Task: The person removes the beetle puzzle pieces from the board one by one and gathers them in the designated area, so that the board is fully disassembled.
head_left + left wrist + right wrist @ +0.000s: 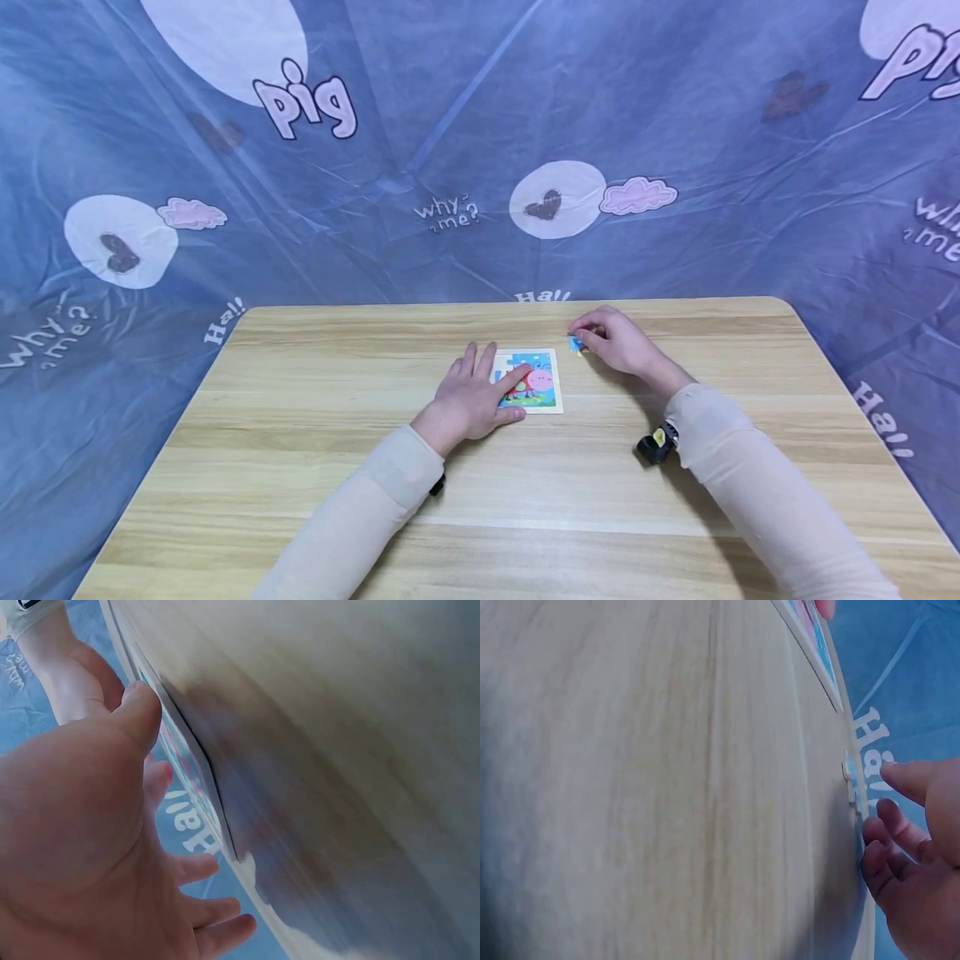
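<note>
- Left hand lies wide over the left part of the puzzle, fingers spread, its thumb by the near edge; it grips nothing.
- Right hand is narrow, its fingers bent at a loose piece just right of the puzzle's far corner; whether it pinches that piece, I cannot tell.
- As for the puzzle, it lies flat around the middle of the tabletop, with a pale gap at its far left, partly behind the left hand.
- Step in hand, as I judge it: taking up a loose piece while the left hand steadies the puzzle.
- That would call for a firm pinch on the piece, a short carry leftward, and the left hand shifting off the gap so the tabs can be lined up.
- Only the head view shows the puzzle's picture and the gap.
- From the right wrist, thumb and fingertips stand apart, and the piece shows thin and low against the tabletop, which the head view hides.
- From the left wrist come the palm's underside and the puzzle's edge, seen nearly side-on.
</note>
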Demonstrator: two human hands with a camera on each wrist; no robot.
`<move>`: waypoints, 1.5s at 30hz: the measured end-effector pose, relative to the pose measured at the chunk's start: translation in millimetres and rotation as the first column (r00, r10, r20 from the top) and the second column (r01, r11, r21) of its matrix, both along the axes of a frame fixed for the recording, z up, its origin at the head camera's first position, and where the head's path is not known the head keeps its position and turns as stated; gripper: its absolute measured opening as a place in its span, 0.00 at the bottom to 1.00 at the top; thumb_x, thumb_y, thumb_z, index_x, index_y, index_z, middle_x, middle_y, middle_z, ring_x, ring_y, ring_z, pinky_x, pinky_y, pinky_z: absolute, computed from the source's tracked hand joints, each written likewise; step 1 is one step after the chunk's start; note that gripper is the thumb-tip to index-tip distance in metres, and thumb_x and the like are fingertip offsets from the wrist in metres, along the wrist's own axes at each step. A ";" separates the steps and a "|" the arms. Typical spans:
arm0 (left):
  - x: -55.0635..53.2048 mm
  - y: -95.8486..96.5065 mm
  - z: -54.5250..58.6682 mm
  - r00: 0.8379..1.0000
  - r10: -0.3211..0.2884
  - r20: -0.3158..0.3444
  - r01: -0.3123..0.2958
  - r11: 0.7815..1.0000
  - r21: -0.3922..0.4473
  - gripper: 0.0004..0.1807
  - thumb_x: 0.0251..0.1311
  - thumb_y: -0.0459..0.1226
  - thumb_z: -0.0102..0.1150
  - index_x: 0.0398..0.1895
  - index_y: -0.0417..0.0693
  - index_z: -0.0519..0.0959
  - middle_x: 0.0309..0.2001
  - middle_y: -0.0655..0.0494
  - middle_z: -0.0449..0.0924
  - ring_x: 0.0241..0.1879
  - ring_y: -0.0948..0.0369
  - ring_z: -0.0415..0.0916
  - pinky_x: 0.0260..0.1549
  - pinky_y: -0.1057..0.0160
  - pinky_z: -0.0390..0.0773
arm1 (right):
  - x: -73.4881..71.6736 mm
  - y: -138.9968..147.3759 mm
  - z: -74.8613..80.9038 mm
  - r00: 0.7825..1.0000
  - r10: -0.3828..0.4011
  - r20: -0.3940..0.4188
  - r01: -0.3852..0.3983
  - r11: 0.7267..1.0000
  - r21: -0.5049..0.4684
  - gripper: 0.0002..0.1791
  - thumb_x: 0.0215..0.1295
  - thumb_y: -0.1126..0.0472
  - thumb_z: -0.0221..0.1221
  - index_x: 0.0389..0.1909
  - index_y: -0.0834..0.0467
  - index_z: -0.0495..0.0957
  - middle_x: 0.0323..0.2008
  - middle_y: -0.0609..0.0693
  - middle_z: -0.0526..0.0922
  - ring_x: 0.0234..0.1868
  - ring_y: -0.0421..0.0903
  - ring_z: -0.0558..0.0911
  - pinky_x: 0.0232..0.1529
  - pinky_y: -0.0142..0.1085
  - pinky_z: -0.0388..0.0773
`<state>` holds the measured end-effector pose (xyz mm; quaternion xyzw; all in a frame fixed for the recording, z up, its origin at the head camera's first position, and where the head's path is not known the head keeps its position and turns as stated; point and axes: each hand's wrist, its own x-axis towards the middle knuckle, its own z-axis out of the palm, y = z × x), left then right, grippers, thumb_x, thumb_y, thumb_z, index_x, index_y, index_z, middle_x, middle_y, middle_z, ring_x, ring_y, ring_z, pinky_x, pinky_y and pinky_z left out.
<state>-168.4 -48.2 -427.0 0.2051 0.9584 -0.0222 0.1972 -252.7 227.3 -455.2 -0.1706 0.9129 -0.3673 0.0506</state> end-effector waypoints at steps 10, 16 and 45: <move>3.6 9.6 1.7 1.000 0.003 -0.015 -0.003 1.000 -0.013 0.39 0.77 0.69 0.43 0.87 0.84 0.48 0.89 0.40 0.40 0.88 0.40 0.41 0.87 0.46 0.48 | 11.9 -16.5 11.3 0.995 0.078 -0.062 -0.080 0.996 -0.029 0.12 0.78 0.67 0.60 0.55 0.64 0.87 0.51 0.62 0.84 0.47 0.52 0.82 0.51 0.44 0.80; 3.3 12.7 1.1 1.000 0.021 0.004 -0.021 1.000 -0.020 0.39 0.77 0.69 0.42 0.87 0.85 0.47 0.89 0.40 0.39 0.88 0.40 0.42 0.87 0.46 0.48 | 12.4 -29.7 11.6 0.990 0.120 -0.081 -0.124 0.991 -0.048 0.11 0.78 0.67 0.60 0.54 0.64 0.88 0.52 0.61 0.86 0.50 0.54 0.84 0.54 0.48 0.81; 5.8 15.1 -3.4 0.997 0.044 0.062 -0.045 0.999 0.013 0.38 0.79 0.68 0.41 0.87 0.84 0.47 0.90 0.42 0.35 0.89 0.44 0.39 0.86 0.46 0.50 | 1.1 -70.9 9.1 0.943 0.329 0.054 -0.331 0.943 0.033 0.09 0.79 0.64 0.60 0.51 0.59 0.88 0.51 0.55 0.90 0.52 0.50 0.86 0.59 0.50 0.82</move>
